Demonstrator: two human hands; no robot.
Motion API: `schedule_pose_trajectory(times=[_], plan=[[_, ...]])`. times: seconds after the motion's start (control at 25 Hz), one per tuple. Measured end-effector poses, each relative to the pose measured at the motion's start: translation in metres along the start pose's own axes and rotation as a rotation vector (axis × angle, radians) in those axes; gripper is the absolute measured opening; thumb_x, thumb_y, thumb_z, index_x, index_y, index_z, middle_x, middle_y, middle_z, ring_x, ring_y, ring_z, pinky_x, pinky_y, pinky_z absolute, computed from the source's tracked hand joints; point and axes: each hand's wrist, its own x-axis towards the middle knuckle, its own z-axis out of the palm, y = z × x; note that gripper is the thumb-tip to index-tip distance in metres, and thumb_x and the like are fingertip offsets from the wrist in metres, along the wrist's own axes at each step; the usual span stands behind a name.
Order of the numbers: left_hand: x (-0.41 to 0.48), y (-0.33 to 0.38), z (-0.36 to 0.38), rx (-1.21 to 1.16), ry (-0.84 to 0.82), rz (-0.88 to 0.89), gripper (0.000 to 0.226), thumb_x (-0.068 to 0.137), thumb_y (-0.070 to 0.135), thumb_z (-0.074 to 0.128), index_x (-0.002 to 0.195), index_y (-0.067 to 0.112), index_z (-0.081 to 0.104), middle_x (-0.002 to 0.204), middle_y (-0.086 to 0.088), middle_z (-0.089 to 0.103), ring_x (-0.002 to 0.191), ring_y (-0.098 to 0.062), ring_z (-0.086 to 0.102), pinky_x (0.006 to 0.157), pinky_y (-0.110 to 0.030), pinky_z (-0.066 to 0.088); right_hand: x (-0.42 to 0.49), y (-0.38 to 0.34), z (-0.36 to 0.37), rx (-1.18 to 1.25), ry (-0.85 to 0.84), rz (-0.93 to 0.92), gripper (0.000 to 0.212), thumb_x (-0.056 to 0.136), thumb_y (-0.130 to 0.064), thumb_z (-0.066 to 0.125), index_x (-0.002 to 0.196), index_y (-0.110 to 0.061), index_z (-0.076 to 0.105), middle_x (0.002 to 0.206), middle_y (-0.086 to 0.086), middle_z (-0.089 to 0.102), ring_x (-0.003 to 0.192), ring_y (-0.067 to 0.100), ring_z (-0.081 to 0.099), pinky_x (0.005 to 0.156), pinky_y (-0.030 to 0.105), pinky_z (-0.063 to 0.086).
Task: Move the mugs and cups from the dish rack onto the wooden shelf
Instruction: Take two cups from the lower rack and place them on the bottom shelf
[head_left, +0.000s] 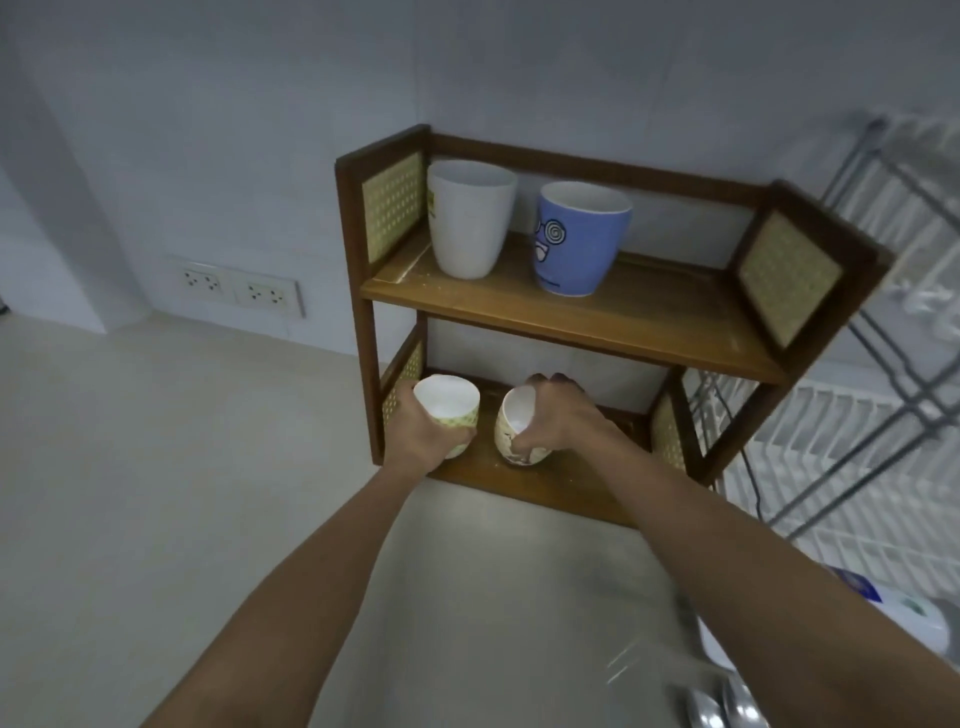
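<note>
Cups going onto the wooden shelf's (561, 486) lower board.
Left hand (421, 439) wraps green-banded cup (448, 408); right hand (558, 421) pinches patterned cup's (514, 428) rim, seemingly tilted; level both before letting go.

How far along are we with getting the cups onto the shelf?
Done: a white cup and a blue mug stand on the top board of the wooden shelf. In hand: the left hand holds a small cup and the right hand holds another small cup, both at the bottom board, not yet let go. Left: the dish rack is blurred, so I cannot tell what remains.
</note>
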Motion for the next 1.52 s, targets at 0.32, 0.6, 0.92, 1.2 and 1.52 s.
schedule_pose_trajectory(times=[0.32,0.6,0.92,1.2,1.52], plan=[[0.026,-0.019,0.019,-0.021,-0.019,-0.042,0.096,0.058,0.028,0.088,0.132,0.024,0.025,0.13,-0.008,0.048,0.124,-0.032,0.046,0.101,-0.047,0.046,0.03,0.005,0.021,-0.023,-0.031,0.052,0.097,0.057,-0.044,0.082,0.14,-0.018,0.038,0.131,0.01,0.048,0.118,0.03,0.049,0.09,0.038,0.052],[0.031,-0.025,0.027,-0.052,-0.013,-0.028,0.097,0.059,0.024,0.088,0.132,0.023,0.026,0.131,-0.008,0.048,0.124,-0.03,0.045,0.103,-0.047,0.043,0.038,-0.001,0.029,-0.034,-0.041,0.053,0.099,0.063,-0.043,0.079,0.144,-0.014,0.031,0.136,0.013,0.045,0.122,0.032,0.046,0.094,0.039,0.049],[-0.002,-0.012,0.013,-0.011,0.041,0.03,0.089,0.071,0.009,0.08,0.142,0.01,0.027,0.139,-0.016,0.044,0.13,-0.034,0.041,0.105,-0.047,0.041,-0.002,-0.002,0.039,0.118,0.1,0.049,0.093,0.084,-0.032,0.067,0.152,-0.01,0.007,0.162,0.011,0.01,0.148,0.029,0.012,0.12,0.04,0.021],[-0.149,0.018,0.019,-0.02,0.003,0.464,0.046,0.085,0.0,0.059,0.128,0.01,0.047,0.126,-0.005,0.049,0.115,-0.023,0.051,0.093,-0.036,0.046,-0.173,0.036,0.036,0.395,0.459,-0.159,0.049,0.084,-0.011,0.06,0.133,-0.008,0.053,0.136,0.012,0.054,0.128,0.026,0.049,0.107,0.035,0.041],[-0.254,0.112,0.088,0.27,-0.528,1.339,0.022,0.081,0.004,0.058,0.101,0.009,0.065,0.1,-0.005,0.068,0.092,-0.019,0.062,0.081,-0.029,0.049,-0.309,0.212,0.013,0.329,0.752,0.244,0.022,0.083,-0.012,0.065,0.104,-0.004,0.068,0.104,0.012,0.071,0.099,0.032,0.065,0.086,0.04,0.049]])
